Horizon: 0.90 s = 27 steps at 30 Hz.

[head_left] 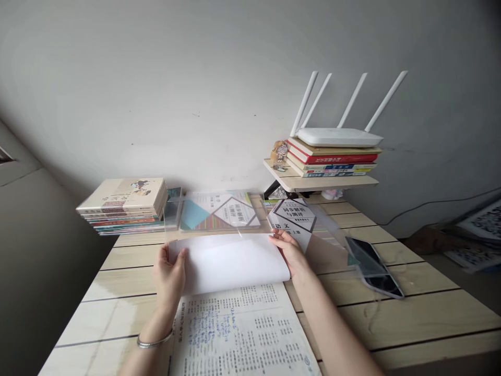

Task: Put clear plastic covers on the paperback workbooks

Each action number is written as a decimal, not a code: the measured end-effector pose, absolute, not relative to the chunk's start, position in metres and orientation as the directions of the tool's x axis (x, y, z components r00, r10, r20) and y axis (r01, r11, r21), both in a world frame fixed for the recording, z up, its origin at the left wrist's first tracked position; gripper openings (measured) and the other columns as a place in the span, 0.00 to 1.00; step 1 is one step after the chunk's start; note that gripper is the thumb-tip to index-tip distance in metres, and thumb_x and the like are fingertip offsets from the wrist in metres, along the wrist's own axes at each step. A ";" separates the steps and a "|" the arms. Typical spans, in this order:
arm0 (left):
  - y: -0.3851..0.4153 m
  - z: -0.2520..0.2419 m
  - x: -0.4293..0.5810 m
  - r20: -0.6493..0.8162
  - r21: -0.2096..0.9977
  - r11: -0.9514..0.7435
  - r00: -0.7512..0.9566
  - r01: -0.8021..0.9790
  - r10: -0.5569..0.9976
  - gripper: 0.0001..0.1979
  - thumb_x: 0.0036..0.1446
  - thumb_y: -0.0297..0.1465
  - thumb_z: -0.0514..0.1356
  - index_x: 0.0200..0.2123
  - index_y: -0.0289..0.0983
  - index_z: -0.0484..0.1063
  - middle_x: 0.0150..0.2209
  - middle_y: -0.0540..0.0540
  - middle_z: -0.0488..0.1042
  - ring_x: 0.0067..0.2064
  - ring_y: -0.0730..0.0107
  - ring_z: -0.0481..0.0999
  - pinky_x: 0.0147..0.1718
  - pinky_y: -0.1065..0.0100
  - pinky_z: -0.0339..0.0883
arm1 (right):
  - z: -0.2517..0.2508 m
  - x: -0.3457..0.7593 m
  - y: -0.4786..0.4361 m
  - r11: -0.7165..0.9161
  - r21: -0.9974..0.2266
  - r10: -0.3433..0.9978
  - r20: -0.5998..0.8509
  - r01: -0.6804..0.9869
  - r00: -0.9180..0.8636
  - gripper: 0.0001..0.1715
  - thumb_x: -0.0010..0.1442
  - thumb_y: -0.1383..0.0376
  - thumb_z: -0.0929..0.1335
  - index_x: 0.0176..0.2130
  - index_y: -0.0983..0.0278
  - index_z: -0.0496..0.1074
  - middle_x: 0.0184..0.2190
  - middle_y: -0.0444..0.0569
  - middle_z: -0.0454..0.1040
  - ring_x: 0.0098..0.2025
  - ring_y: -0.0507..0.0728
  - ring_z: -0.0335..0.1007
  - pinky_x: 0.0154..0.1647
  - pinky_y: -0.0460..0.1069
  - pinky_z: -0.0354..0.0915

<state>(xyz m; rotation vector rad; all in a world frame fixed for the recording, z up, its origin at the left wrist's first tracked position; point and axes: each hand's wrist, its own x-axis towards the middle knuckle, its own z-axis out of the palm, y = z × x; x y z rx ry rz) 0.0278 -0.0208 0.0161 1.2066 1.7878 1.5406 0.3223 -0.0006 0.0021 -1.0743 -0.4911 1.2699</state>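
An open book (242,334) lies at the table's front, its printed page marked with blue handwriting. Above that page, its blank white cover (235,263) is raised and curved between my hands. My left hand (170,269) pinches the cover's left edge, thumb on the white side. My right hand (288,253) grips the upper right corner, fingers closed. A clear plastic sheet (171,222) stands up behind the cover and reaches toward both hands; where it ends is hard to make out. Behind it lies a workbook (238,211), and another workbook (293,222) is right of that.
A stack of books (123,196) stands at the back left. On a small raised shelf (324,183) at the back right, a white router (340,137) tops several books (332,159) beside small figurines (279,151). A phone (373,266) lies on the wooden table (422,303).
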 end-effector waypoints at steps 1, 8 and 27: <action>-0.021 0.016 0.028 0.177 0.955 -0.028 -0.494 0.295 0.851 0.15 0.47 0.38 0.63 0.37 0.38 0.69 0.33 0.47 0.74 0.34 0.67 0.72 0.34 0.68 0.64 | 0.003 0.322 -0.001 -0.095 -0.844 0.927 -0.268 -0.528 0.262 0.24 0.30 0.68 0.77 0.32 0.60 0.71 0.23 0.38 0.74 0.25 0.52 0.68 0.27 0.46 0.63; -0.020 0.013 0.028 0.173 0.977 -0.091 -0.465 0.194 0.868 0.16 0.47 0.38 0.63 0.38 0.37 0.69 0.35 0.47 0.73 0.35 0.68 0.73 0.34 0.69 0.65 | 0.008 0.321 -0.005 -0.178 -0.845 0.924 -0.319 -0.503 0.209 0.20 0.33 0.65 0.75 0.32 0.63 0.74 0.22 0.44 0.75 0.25 0.53 0.68 0.25 0.47 0.62; -0.020 0.014 0.027 0.162 0.984 -0.105 -0.468 0.145 0.869 0.17 0.45 0.37 0.65 0.39 0.37 0.69 0.35 0.47 0.74 0.36 0.69 0.73 0.32 0.71 0.65 | 0.009 0.324 -0.004 -0.082 -0.906 0.943 -0.206 -0.415 0.263 0.25 0.28 0.62 0.79 0.30 0.62 0.74 0.23 0.42 0.73 0.25 0.53 0.67 0.28 0.48 0.61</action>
